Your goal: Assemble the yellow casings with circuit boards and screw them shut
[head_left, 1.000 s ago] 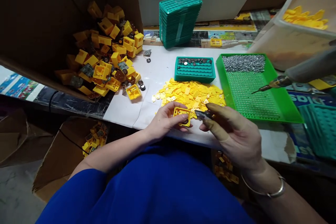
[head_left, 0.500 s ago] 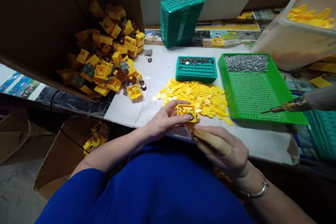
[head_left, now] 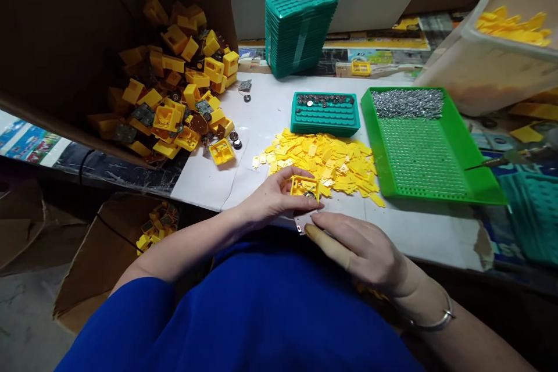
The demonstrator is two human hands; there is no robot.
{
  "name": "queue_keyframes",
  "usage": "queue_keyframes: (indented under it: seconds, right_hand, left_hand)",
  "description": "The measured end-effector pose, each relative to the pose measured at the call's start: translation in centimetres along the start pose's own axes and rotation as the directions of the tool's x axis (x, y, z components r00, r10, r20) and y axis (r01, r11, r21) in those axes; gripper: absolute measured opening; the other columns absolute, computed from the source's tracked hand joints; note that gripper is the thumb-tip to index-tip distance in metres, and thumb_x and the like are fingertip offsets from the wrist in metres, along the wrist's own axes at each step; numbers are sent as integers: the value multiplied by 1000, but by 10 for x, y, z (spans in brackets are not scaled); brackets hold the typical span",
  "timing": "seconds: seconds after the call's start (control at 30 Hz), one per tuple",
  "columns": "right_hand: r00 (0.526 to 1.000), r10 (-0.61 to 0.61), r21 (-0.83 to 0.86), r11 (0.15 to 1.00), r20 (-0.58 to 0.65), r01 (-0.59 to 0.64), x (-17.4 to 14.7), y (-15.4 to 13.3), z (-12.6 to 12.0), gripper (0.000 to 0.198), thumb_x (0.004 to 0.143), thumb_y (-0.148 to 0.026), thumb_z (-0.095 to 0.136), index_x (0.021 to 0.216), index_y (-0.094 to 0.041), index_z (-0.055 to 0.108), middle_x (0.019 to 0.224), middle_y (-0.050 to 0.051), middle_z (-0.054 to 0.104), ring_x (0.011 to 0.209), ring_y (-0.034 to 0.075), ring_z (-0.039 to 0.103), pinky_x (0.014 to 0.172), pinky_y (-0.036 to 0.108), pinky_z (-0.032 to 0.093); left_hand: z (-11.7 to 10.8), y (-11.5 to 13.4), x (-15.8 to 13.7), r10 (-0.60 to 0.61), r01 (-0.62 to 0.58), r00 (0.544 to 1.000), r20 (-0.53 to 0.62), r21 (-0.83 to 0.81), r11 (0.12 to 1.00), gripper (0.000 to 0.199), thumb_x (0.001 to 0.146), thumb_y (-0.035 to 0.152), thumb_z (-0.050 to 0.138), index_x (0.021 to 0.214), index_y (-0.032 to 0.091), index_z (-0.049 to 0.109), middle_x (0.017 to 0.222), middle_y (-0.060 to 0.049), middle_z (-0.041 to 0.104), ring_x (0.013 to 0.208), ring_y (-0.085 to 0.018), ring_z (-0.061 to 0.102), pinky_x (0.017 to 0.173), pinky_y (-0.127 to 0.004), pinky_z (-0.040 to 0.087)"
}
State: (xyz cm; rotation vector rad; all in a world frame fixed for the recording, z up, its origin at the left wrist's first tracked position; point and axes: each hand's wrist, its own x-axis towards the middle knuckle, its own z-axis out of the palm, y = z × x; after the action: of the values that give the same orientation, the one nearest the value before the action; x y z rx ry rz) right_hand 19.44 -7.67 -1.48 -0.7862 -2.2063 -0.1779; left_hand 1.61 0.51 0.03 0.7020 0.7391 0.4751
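Observation:
My left hand (head_left: 283, 196) is closed around a small yellow plastic housing (head_left: 304, 186), its open side up with a dark round part inside. Just below the housing, my right hand (head_left: 357, 244) pinches a small circuit board (head_left: 304, 222) between thumb and fingers. A finger cover sits on one of the right hand's fingers. The board's near face looks pale with a red spot; whether wires join it to the housing I cannot make out. Beyond both hands spreads a heap of flat yellow plastic pieces (head_left: 331, 160).
A cardboard box (head_left: 56, 87) with many yellow housings stands left. Behind the heap are a teal tray (head_left: 325, 119) of round dark parts and a teal tray stack (head_left: 300, 32). At right are a green screw tray (head_left: 483, 180), a hanging screwdriver (head_left: 510, 158) and a plastic bin (head_left: 457, 64).
The circuit board has turned so that its pale face shows, and my right hand has shifted slightly down and left. The screwdriver has swung to the right.

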Motion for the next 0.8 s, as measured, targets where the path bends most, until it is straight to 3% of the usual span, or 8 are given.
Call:
queue_keyframes:
  seconds: [0.2, 0.37, 0.57, 0.7, 0.8]
  right_hand:
    - [1000, 9, 51, 999, 8, -10, -4, 0, 1, 27, 88, -1, 53, 109, -10, 67, 104, 13, 72, 102, 20, 69, 93, 31, 60]
    - [997, 68, 43, 997, 23, -69, -5, -1, -2, 31, 92, -2, 47, 114, -12, 66, 106, 12, 72, 105, 18, 68, 94, 29, 59]
    - [997, 46, -108, 993, 68, -38, 9, -3, -9, 25, 95, -5, 45, 111, -11, 62, 98, 13, 73, 95, 17, 70, 87, 25, 59]
    - [986, 151, -165, 976, 68, -139, 16, -1, -9, 27, 94, -6, 48, 118, -12, 60, 97, 13, 72, 91, 17, 70, 83, 25, 59]
    - [966, 250, -121, 963, 72, -240, 21, 4, -6, 27, 95, -11, 51, 121, -14, 59, 92, 10, 72, 82, 17, 70, 74, 25, 59]
  left_hand:
    - [0, -4, -2, 75, -75, 996, 42, -8, 997, 48, 66, 25, 82, 104, 20, 54, 79, -1, 71, 71, -16, 70, 74, -30, 52]
    - [2, -7, -5, 126, -126, 990, 66, -5, 992, 42, 73, 26, 78, 106, 21, 54, 85, -1, 70, 80, -18, 71, 78, -31, 52]
    - [4, -10, -5, 183, -181, 982, 40, -35, 983, 37, 74, 25, 74, 106, 21, 56, 92, -2, 69, 84, -18, 70, 83, -34, 52]
    - [5, -11, -2, 200, -198, 979, -47, 40, 979, 30, 70, 18, 73, 99, 18, 64, 91, -1, 69, 83, -14, 66, 79, -27, 50]
    - [6, -9, -1, 167, -167, 984, -54, 4, 986, 30, 64, 14, 70, 93, 17, 67, 83, 0, 67, 73, -12, 63, 71, -25, 52]
